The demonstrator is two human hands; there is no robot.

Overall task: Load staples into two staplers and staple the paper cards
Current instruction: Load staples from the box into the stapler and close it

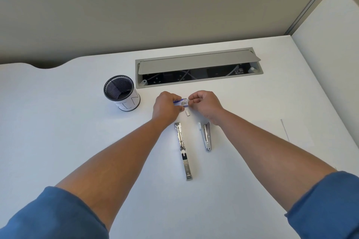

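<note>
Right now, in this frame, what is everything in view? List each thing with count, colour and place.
white desk: one, white, fills the lower view.
black mesh pen cup with a white paper label: one, black and white, upright, left of the hands.
grey cable hatch: one, grey, lid propped open, far side of the desk.
small purple-and-white staple box: one, held between both hands.
small silver staple strip: one, silver, on the desk just below the box.
long silver stapler opened flat: one, centre.
shorter silver stapler, partly open: one, right of the long one.
white paper sheet: one visible, right side.
left hand: on the box.
right hand: pinching at the box's end.
</note>
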